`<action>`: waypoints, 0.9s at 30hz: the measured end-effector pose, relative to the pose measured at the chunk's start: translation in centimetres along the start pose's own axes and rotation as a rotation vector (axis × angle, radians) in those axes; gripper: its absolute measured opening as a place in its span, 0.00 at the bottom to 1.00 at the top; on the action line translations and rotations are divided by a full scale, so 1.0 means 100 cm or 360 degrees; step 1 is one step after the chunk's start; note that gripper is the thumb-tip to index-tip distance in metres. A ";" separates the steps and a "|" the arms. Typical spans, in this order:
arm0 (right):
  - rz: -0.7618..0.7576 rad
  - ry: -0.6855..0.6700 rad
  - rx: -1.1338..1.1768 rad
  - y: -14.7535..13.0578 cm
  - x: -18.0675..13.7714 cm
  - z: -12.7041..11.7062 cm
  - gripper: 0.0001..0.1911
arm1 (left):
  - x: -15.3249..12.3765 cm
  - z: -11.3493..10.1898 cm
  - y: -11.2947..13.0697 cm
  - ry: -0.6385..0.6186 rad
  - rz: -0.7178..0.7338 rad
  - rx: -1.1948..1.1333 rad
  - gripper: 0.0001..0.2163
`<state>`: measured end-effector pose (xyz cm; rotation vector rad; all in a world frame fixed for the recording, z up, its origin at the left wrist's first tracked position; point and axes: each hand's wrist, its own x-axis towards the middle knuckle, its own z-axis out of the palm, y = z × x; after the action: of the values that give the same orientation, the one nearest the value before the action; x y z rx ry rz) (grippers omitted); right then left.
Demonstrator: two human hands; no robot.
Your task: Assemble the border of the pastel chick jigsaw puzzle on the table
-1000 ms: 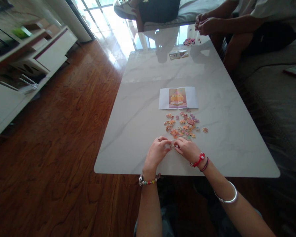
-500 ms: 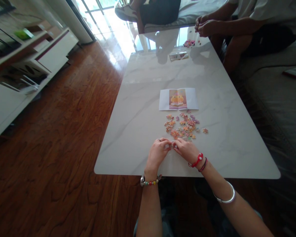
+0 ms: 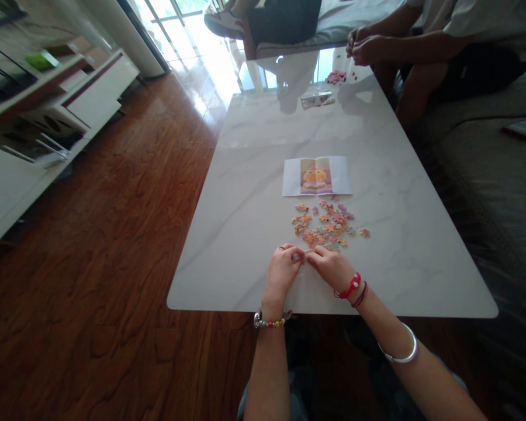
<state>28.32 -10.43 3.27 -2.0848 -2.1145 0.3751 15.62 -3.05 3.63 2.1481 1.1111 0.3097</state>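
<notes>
My left hand (image 3: 284, 266) and my right hand (image 3: 332, 268) meet just above the near part of the white table. Both are closed, fingertips pinched close together. Between and behind the fingers shows a thin pale strip (image 3: 332, 247) with a bit of green; the fingers hide most of it, and its kind is unclear. Right beyond the fingertips lies a loose heap of small orange, pink and purple jigsaw puzzle pieces (image 3: 328, 225). One piece (image 3: 364, 233) sits apart on the right. Behind the heap lies a creased sheet (image 3: 316, 176) with a picture of a yellow cartoon figure.
The marble-patterned table (image 3: 245, 234) has rounded near corners. Farther back are a flat packet (image 3: 318, 100) and another pile of pieces (image 3: 336, 76). Another person's hands (image 3: 363, 48) are at the far right edge. A sofa (image 3: 473, 152) stands right, a low cabinet (image 3: 92, 96) left.
My left hand has shifted slightly to the right and turned a little at the wrist. The right hand has barely moved, its fingertips slightly to the left. The puzzle heap looks the same.
</notes>
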 end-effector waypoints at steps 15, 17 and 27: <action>0.0082 0.0040 -0.0063 -0.020 -0.012 0.001 0.16 | 0.001 0.002 0.007 0.0046 -0.0200 -0.0005 0.06; 0.0025 0.0058 0.0029 -0.016 -0.011 0.001 0.15 | 0.001 0.001 0.007 0.0032 -0.0184 -0.0047 0.05; 0.0708 0.0816 0.0473 0.086 -0.009 -0.028 0.11 | 0.015 0.000 0.021 0.0379 -0.0118 -0.0149 0.06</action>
<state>37.38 -11.12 3.67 -2.1592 -1.2327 0.1606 17.82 -2.64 4.89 2.0203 1.2790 0.5842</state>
